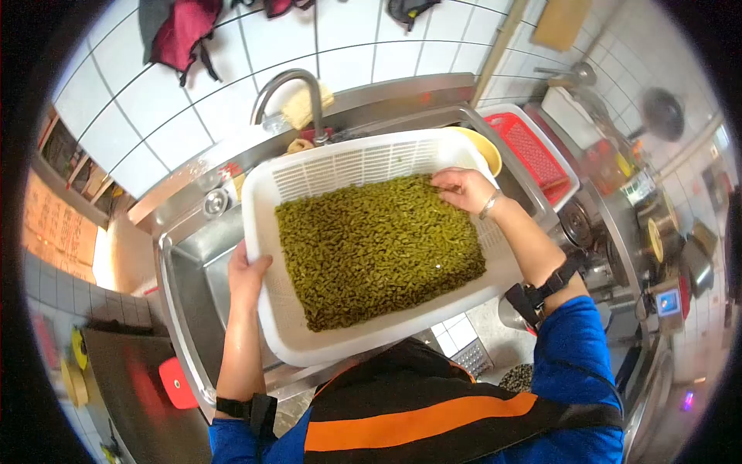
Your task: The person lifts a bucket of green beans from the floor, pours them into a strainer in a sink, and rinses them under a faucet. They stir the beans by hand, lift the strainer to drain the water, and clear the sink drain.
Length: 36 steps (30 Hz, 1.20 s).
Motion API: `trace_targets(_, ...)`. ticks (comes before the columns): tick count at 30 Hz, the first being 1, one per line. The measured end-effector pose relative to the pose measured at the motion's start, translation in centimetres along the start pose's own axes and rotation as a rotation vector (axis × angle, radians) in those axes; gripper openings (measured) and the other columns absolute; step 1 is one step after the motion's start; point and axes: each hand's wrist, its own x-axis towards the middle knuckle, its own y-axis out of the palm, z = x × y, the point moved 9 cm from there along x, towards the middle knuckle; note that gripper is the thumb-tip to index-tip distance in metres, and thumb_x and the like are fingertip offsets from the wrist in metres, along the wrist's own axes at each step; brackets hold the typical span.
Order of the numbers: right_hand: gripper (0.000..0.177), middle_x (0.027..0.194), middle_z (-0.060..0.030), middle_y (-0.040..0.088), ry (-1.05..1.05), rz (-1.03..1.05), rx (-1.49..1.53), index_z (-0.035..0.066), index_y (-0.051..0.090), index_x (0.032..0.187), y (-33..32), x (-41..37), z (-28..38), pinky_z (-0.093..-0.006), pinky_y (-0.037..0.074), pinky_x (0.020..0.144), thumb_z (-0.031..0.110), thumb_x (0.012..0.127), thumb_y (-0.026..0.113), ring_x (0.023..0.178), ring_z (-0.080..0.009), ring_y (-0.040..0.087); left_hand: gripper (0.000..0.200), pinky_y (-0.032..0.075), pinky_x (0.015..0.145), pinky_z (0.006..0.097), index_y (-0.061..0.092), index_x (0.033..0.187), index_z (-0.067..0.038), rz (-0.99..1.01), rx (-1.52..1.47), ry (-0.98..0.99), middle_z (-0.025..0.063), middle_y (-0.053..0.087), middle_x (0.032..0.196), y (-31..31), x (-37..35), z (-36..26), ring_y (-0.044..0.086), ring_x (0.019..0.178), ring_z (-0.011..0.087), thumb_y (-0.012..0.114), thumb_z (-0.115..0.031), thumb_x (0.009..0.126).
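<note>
A white plastic basket (355,354) with slotted walls rests over the sink, full of small chopped green pieces (379,247), which look like cut green beans. My left hand (247,277) grips the basket's left rim, thumb on the inside and fingers outside. Over the far right corner of the heap, my right hand (464,190) has its thumb and fingers drawn together in a pinch at the edge of the pieces. Whatever lies between those fingertips is too small to make out. A bracelet is on the right wrist.
Behind the basket stands a curved metal faucet (297,77). The steel sink basin (185,271) shows at left. A yellow bowl (478,147) sits partly behind the basket, with a red basket (529,151) beyond it. Pots (663,232) and a stove line the right side.
</note>
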Motion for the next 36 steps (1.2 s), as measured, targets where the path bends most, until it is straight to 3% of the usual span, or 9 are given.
trace_targets(2, 0.021, 0.076, -0.0092, 0.06, 0.104, -0.105, 0.277, 0.007, 0.06, 0.088, -0.7, -1.0, -1.7, -0.0307, 0.046, 0.07, 0.011, 0.067, 0.06, 0.073, -0.0254, 0.058, 0.04, 0.041, 0.069, 0.0237, 0.049, 0.104, 0.001, 0.009, -0.04, -0.011, 0.0062, 0.057, 0.088, 0.4, -0.3, -0.3, 0.053, 0.076, 0.0131, 0.051, 0.002, 0.064)
trace_targets(6, 0.023, 0.083, -0.0175, 0.058, 0.088, 0.095, -0.283, 0.003, 0.059, 0.088, 0.5, -2.5, -1.8, -0.0347, 0.044, 0.07, 0.018, 0.071, 0.056, 0.078, -0.0277, 0.057, 0.035, 0.04, 0.068, 0.0229, 0.05, 0.102, 0.002, 0.044, -0.068, 0.006, 0.0057, 0.057, 0.087, 0.5, -0.1, -0.1, 0.053, 0.074, 0.0118, 0.05, 0.001, 0.067)
trace_targets(9, 0.026, 0.081, -0.0166, 0.058, 0.438, 0.118, -0.337, 0.004, 0.058, 0.089, 1.7, -3.1, -6.3, -0.0358, 0.044, 0.069, 0.02, 0.069, 0.056, 0.075, -0.0296, 0.056, 0.033, 0.04, 0.068, 0.0225, 0.05, 0.1, 0.002, 0.022, -0.057, -0.021, 0.0053, 0.057, 0.086, 0.5, -0.3, -0.2, 0.053, 0.074, 0.0117, 0.049, 0.001, 0.068)
trace_targets(18, 0.031, 0.091, -0.0159, 0.058, 0.57, 0.502, -0.509, 0.002, 0.056, 0.093, 5.5, -4.1, -2.1, -0.0366, 0.043, 0.075, 0.023, 0.071, 0.057, 0.086, -0.0293, 0.055, 0.029, 0.04, 0.066, 0.0218, 0.052, 0.097, 0.001, -0.001, -0.043, 0.005, 0.0049, 0.057, 0.084, 0.4, -0.4, -0.2, 0.052, 0.072, 0.0113, 0.05, 0.001, 0.068)
trace_targets(25, 0.046, 0.099, -0.011, 0.05, -0.189, 0.177, 0.101, 0.01, 0.048, 0.108, 9.9, -1.0, 5.7, -0.0341, 0.042, 0.079, 0.005, 0.064, 0.059, 0.093, -0.0282, 0.049, 0.032, 0.04, 0.066, 0.0221, 0.051, 0.099, 0.001, 0.018, -0.074, 0.013, 0.0049, 0.057, 0.085, 0.3, -0.1, 0.1, 0.052, 0.073, 0.0112, 0.05, 0.002, 0.068)
trace_targets(28, 0.04, 0.099, -0.0134, 0.053, 0.086, -0.083, -0.195, 0.009, 0.049, 0.105, 5.8, 0.7, 1.0, -0.0354, 0.043, 0.077, 0.012, 0.067, 0.059, 0.089, -0.0286, 0.052, 0.033, 0.041, 0.067, 0.0225, 0.051, 0.1, 0.001, 0.026, -0.073, 0.023, 0.005, 0.057, 0.085, 0.4, -0.3, -0.1, 0.052, 0.073, 0.0114, 0.051, 0.002, 0.067)
trace_targets(30, 0.033, 0.099, -0.0125, 0.054, 0.587, 0.192, -0.411, 0.01, 0.051, 0.105, 4.5, 0.5, -4.0, -0.0359, 0.043, 0.076, 0.024, 0.075, 0.053, 0.089, -0.0285, 0.053, 0.034, 0.041, 0.066, 0.0226, 0.051, 0.101, 0.001, 0.028, -0.13, 0.003, 0.005, 0.057, 0.086, 0.6, -0.5, -0.3, 0.052, 0.073, 0.0113, 0.051, 0.002, 0.067)
trace_targets(34, 0.048, 0.111, -0.0187, 0.047, 0.369, 0.576, -0.606, 0.006, 0.042, 0.117, 8.8, 1.7, -3.3, -0.0371, 0.038, 0.086, 0.034, 0.078, 0.047, 0.101, -0.0306, 0.047, 0.035, 0.041, 0.066, 0.0227, 0.05, 0.101, 0.001, -0.016, -0.073, 0.023, 0.0049, 0.057, 0.086, 0.4, -0.6, -0.6, 0.052, 0.072, 0.011, 0.052, 0.002, 0.066)
trace_targets(36, 0.05, 0.117, -0.0199, 0.041, 0.538, 0.249, -0.214, 0.01, 0.04, 0.119, 9.0, 3.2, -1.8, -0.0376, 0.037, 0.087, 0.037, 0.077, 0.048, 0.104, -0.0314, 0.044, 0.034, 0.041, 0.065, 0.0227, 0.051, 0.1, 0.001, 0.004, -0.077, -0.02, 0.0049, 0.057, 0.085, 0.6, -0.7, -0.6, 0.052, 0.072, 0.0108, 0.052, 0.001, 0.067)
